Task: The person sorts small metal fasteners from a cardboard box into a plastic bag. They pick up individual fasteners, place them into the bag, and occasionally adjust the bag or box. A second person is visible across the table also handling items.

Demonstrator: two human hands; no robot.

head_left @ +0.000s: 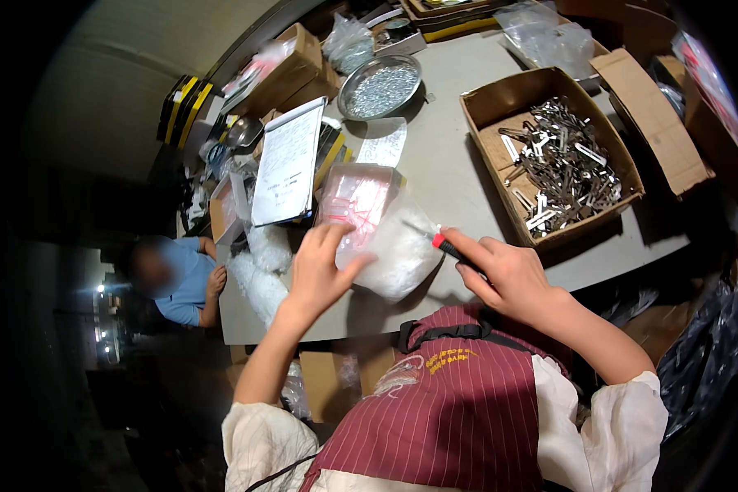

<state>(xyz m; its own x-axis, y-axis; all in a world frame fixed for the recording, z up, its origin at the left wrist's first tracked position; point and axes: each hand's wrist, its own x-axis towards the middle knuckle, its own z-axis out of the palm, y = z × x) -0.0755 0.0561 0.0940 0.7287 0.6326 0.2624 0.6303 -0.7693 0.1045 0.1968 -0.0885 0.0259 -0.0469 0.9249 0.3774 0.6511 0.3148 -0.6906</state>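
Observation:
My right hand [508, 275] is closed round a screwdriver [453, 248] with a black and red handle. Its thin shaft points left, over a clear plastic bag [402, 258] filled with something whitish. To the left of that bag is my left hand [320, 266], thumb and fingers apart, with the thumb by the bag's edge. Its fingertips reach the near side of a box [398, 178] holding clear plastic bags with red strips [357, 201]. Whether they touch those bags I cannot tell.
A cardboard box [512, 215] of metal clip-like parts stands on the right of the table [443, 90]. At the back sits a metal bowl [381, 86] of small shiny pieces. A clipboard with written paper [287, 160] lies left. Another person [184, 279] is at the table's left edge.

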